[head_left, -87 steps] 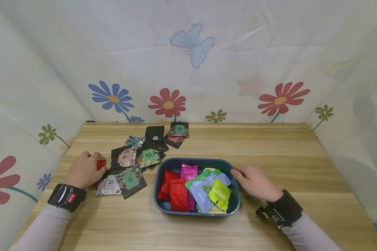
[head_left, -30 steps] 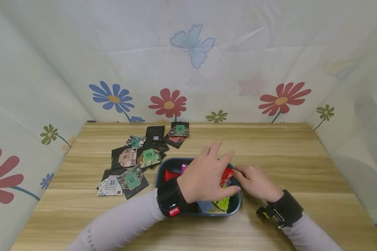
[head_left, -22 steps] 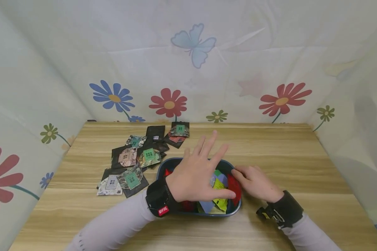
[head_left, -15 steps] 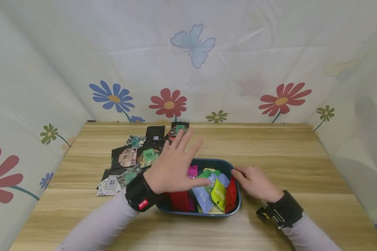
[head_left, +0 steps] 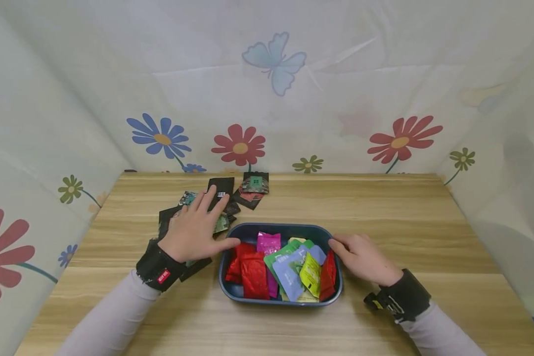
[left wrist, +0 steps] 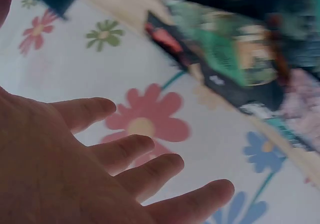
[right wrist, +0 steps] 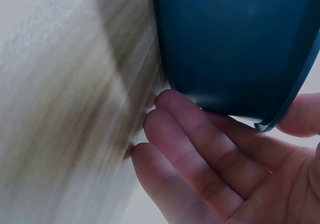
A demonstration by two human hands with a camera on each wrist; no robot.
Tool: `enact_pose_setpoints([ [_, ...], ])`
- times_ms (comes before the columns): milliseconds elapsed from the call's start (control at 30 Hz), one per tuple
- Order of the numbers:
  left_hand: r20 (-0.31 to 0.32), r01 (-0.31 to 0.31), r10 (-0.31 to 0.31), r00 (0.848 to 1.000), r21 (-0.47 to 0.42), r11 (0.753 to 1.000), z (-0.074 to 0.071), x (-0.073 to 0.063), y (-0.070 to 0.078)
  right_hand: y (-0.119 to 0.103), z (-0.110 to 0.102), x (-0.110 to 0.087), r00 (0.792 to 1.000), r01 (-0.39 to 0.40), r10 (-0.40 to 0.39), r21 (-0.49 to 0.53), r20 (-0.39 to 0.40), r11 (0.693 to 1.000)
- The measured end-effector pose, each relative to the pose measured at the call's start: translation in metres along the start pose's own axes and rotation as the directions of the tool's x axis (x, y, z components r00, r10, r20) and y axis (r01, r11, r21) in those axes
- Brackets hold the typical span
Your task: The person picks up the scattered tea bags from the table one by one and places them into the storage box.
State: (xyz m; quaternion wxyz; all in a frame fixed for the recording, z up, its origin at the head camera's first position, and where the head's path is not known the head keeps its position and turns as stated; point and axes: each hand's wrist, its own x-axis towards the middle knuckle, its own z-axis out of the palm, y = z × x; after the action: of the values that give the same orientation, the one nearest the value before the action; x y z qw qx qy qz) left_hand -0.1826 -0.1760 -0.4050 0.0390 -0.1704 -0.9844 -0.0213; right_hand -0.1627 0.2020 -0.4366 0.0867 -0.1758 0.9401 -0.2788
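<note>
Spatially, the pile of black sachets (head_left: 221, 184) lies L of, & mostly beyond, the navy-blue oblong tray (head_left: 280, 302), whose long axis runs L–R across the wood-grain table (head_left: 382, 207). A separate overlapping pair of sachets (head_left: 254, 185) rests just beside the pile's far R side. Of the two hands, the L hand (head_left: 193, 235) is nearer the pile: it is above it, covering part of it from view, w/ the thumb directed toward the tray's L end. The R hand (head_left: 367, 259) is at the tray's opp. end, well apart from the pile.

L hand: wide, fingers extended & separated, holding nothing (the left wrist view agrees, though the sachets there are blurred); contact w/ the sachets beneath can't be told from overhead. R hand: narrow, thumb at the rim, fingers curved along the outer wall, i.e., gripping the tray's R end.

Tray contents, approx. L to R: red foil packets (head_left: 254, 277), a magenta packet (head_left: 269, 242), overlapping green packets (head_left: 276, 254) & blue packets (head_left: 289, 282), a yellow-green packet (head_left: 310, 274), and one red packet (head_left: 327, 277) tilted beside the R end wall.
</note>
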Motion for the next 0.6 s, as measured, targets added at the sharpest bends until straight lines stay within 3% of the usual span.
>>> enact_pose_setpoints([
  [333, -0.002, 0.065, -0.065, 0.998, -0.077, 0.995, 0.019, 0.002, -0.029, -0.003, -0.002, 0.000, 1.000, -0.004, 0.004, 0.011, 0.012, 1.000],
  [600, 0.041, 0.017, -0.017, 0.999, -0.006, 1.000, 0.031, 0.012, -0.038, -0.003, -0.002, -0.001, 1.000, -0.010, 0.010, 0.019, 0.016, 1.000],
])
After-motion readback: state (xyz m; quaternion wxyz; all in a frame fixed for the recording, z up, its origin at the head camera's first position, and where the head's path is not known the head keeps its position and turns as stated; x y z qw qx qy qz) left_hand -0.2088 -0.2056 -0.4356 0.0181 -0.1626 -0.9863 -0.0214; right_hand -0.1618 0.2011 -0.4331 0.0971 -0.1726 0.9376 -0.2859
